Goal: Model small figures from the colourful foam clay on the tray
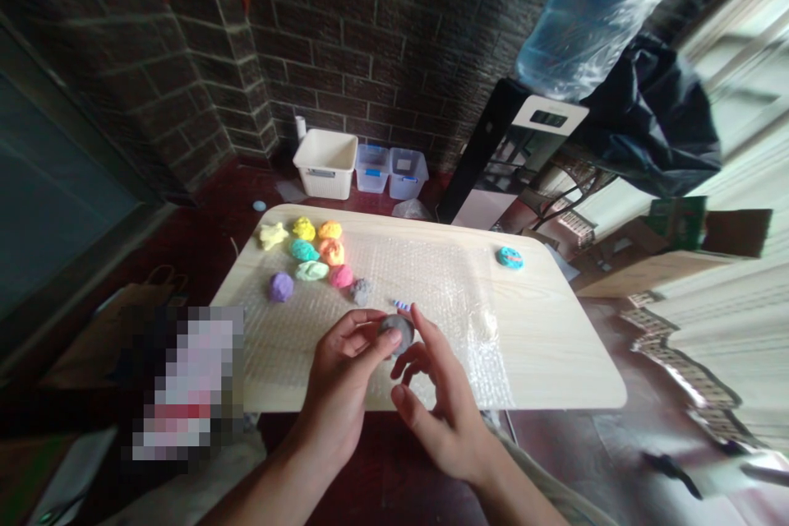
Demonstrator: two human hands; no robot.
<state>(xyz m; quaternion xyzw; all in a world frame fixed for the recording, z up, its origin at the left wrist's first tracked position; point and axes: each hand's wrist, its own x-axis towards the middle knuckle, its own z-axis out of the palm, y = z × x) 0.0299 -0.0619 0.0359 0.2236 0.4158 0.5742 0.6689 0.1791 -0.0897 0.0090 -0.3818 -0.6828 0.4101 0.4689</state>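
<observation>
A flattened round piece of grey modelling clay (399, 329) is pinched in my left hand (343, 370), the thumb across its face and the fingers behind. My right hand (445, 407) is beside it with fingers apart and curved; its index fingertip is near the piece's right edge, and I cannot tell if they touch. Just beyond lies a small blue-and-white striped piece (402, 306). A rough grey lump (361, 290) rests to the left of that. Further left sit several coloured clay lumps, among them purple (281, 287), pink (340, 276) and teal (304, 250).
Bubble wrap (425, 263) covers much of the pale wooden table (555, 345). A blue round piece with a reddish stripe (510, 257) lies at the far right. Behind the table stand a white basket (326, 181), two clear bins (407, 174) and a water dispenser (493, 164).
</observation>
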